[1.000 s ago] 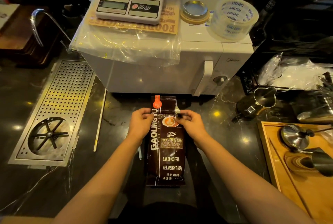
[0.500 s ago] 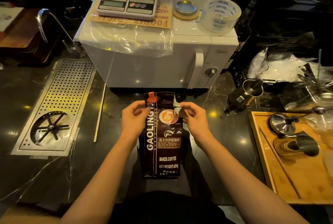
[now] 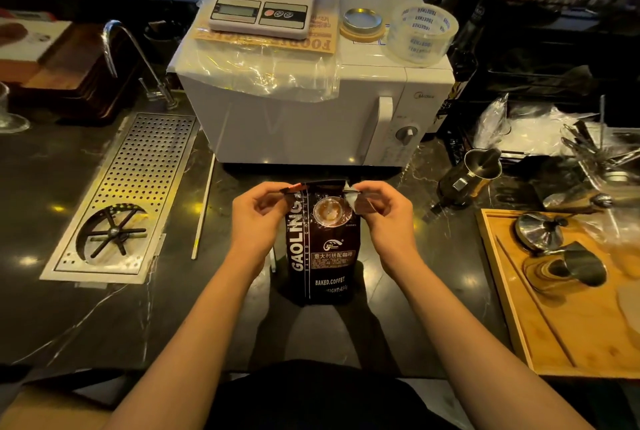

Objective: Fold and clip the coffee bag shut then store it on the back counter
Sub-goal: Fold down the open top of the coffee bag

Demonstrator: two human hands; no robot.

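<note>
A dark brown coffee bag [image 3: 323,253] marked GAOLING stands upright on the black counter in front of me. My left hand [image 3: 258,218] pinches the bag's top left corner, where an orange patch shows. My right hand [image 3: 384,215] pinches the top right corner, where the silver inner lining is turned outward. The bag's top edge is bent toward me between both hands. No clip is visible in either hand.
A white microwave [image 3: 311,118] stands right behind the bag, carrying a kitchen scale [image 3: 263,3], a tape roll [image 3: 422,33] and a metal lid [image 3: 362,21]. A perforated drip tray [image 3: 128,194] lies left. A steel pitcher [image 3: 467,176] and a wooden tray [image 3: 561,325] sit right.
The bag has gone from lying flat to standing upright. Both hands have slid up to its top corners, and the top edge now bends over toward me.
</note>
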